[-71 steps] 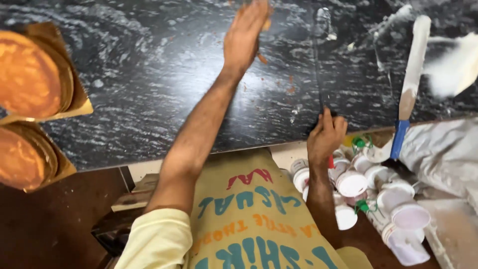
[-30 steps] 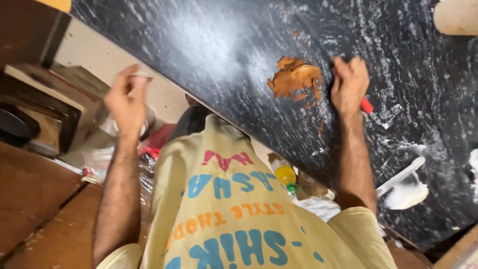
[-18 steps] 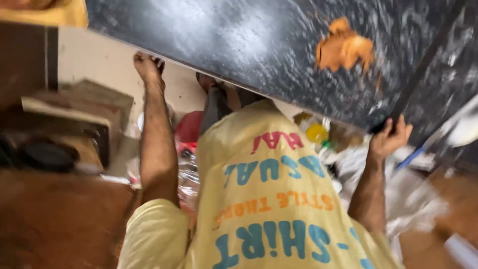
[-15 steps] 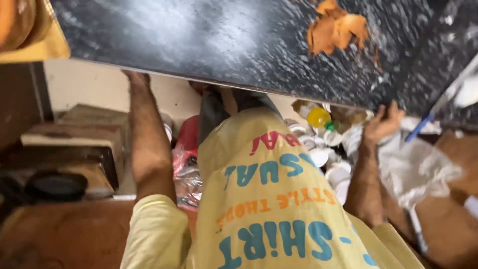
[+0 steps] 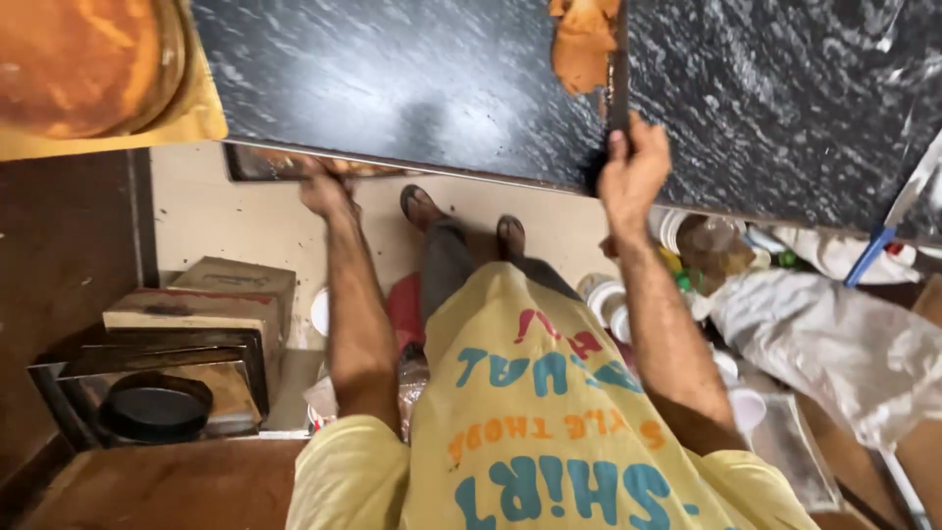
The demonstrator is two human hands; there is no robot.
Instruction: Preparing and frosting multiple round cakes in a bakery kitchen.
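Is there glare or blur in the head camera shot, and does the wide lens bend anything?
Head view: soft overhead glare whitens the black speckled stone counter; the left hand and right hand at its edge look sharp; the floor clutter is dimmer; the counter edge bows slightly from lens distortion.

The worktop (image 5: 412, 88) is black stone flecked and streaked with white; an orange-brown smear (image 5: 581, 44) lies near its front edge; at the left corner a golden-yellow tray (image 5: 191, 113) carries an orange-brown round (image 5: 78, 54); the shirt (image 5: 549, 422) is pale yellow with blue, orange and red lettering; below the front edge the floor (image 5: 265, 221) is cream; a black round pan (image 5: 154, 404) rests on brown boxes (image 5: 196, 309); white cups (image 5: 608, 294) lie beside a white plastic bag (image 5: 834, 339); a blue handle (image 5: 868, 255) shows at right.
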